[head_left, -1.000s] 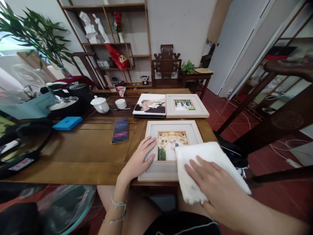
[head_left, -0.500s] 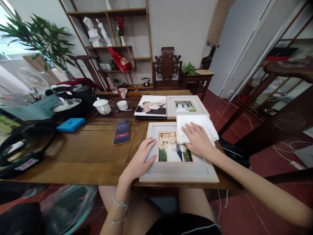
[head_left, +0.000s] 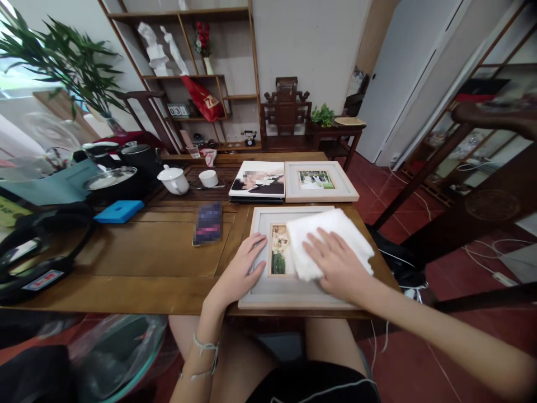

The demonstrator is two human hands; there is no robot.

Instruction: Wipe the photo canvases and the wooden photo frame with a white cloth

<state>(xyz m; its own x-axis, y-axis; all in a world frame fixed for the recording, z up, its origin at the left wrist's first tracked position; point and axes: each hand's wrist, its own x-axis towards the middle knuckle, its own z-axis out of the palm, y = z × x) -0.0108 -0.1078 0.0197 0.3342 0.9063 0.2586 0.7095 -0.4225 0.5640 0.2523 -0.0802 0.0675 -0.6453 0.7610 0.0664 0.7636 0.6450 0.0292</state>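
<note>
A picture frame [head_left: 262, 288] with a pale mat lies flat near the table's front edge. It holds a small photo [head_left: 278, 257], partly covered by a folded white cloth [head_left: 348, 232]. My right hand [head_left: 335, 260] presses on the cloth with its fingers stretched out and lying flat; its thumb is hidden. At the frame's left side rests my left hand [head_left: 243, 266], fingers apart, touching the border. Behind this frame lies a second picture frame [head_left: 348, 190] with a garden photo, beside an album [head_left: 251, 173] with a photo cover.
To the left on the wooden table [head_left: 146, 257] are a blurred dark booklet [head_left: 207, 224], a blue box [head_left: 119, 211], headphones [head_left: 79, 240], a white lidded cup [head_left: 173, 180] and a small white cup [head_left: 208, 178]. A lined bin [head_left: 126, 352] stands below, and a wooden chair [head_left: 474, 196] is at right.
My right hand has moved with the white cloth toward me and slightly left, from the frame's upper right corner over the photo's right side. My left hand has stayed put.
</note>
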